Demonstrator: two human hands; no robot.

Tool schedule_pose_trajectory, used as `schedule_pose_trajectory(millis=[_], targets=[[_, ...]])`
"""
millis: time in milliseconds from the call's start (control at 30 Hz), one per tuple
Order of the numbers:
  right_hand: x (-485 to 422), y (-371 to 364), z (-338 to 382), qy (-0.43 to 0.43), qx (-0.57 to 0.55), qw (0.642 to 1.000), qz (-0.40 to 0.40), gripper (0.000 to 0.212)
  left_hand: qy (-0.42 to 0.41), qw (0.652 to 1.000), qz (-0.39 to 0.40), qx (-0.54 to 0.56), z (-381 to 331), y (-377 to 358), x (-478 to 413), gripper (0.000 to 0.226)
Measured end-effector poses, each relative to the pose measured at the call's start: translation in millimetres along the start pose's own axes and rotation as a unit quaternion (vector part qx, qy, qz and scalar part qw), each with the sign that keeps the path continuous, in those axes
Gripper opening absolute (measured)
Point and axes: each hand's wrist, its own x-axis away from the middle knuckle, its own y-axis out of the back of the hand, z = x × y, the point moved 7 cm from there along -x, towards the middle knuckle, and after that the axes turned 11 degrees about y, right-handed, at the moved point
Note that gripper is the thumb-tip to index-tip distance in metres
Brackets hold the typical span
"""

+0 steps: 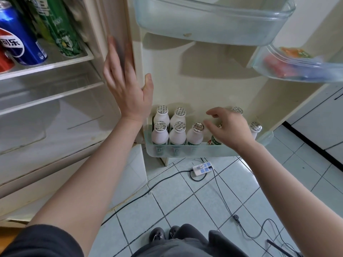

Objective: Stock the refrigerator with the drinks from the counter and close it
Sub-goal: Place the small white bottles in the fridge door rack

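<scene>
A person stands at the open refrigerator. At centre-left of the frame the left hand [126, 84] lies flat against the cream edge of the cabinet, fingers straight and pointing up. Its thumb is spread and touches the inner face of the refrigerator door [194, 75]. Right of centre, the right hand [228, 127] hangs in the bottom door bin [185, 152], its palm over the top of one bottle [215, 141]. The fingers are loosely curved, and whether they grip the bottle cannot be told.

On the shelf [46, 66] at upper left stand one red can [4, 62], one blue can [18, 39] and one tall green can [61, 28]. The green containers behind them are too blurred to count. Eight small white bottles [177, 136] with foil caps show in the bottom bin. Two are at back left, three are in front, one is under the hand, one cap shows behind the hand and one stands at far right. The door carries three clear bins. The top bin [213, 25] is at upper centre, and the middle bin [278, 71] at the right edge holds blurred orange and red packets [295, 52].

The blue can bears the Pepsi globe and the characters "可乐". The label of the bottle under the hand shows red letters that look like "AD". One white power strip [202, 168] lies on the tiled floor at lower centre.
</scene>
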Motion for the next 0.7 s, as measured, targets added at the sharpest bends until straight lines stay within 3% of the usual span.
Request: schedule_pose_trajectory(millis=[233, 467, 700], targets=[[16.0, 8.7, -30.0, -0.066, 0.064, 0.996, 0.003, 0.035, 0.004, 1.0, 0.0, -0.009, 0.0, -1.2, 1.0, 0.058], [22.4, 1.8, -46.1, -0.082, 0.091, 0.99, 0.068, 0.038, 0.002, 1.0, 0.006, -0.005, -0.9, -0.2, 2.6, 0.058], [17.7, -7.5, -50.7, -0.046, 0.091, 0.989, 0.105, 0.03, 0.017, 1.0, 0.005, 0.0, 1.5, -2.6, 4.6, 0.053]])
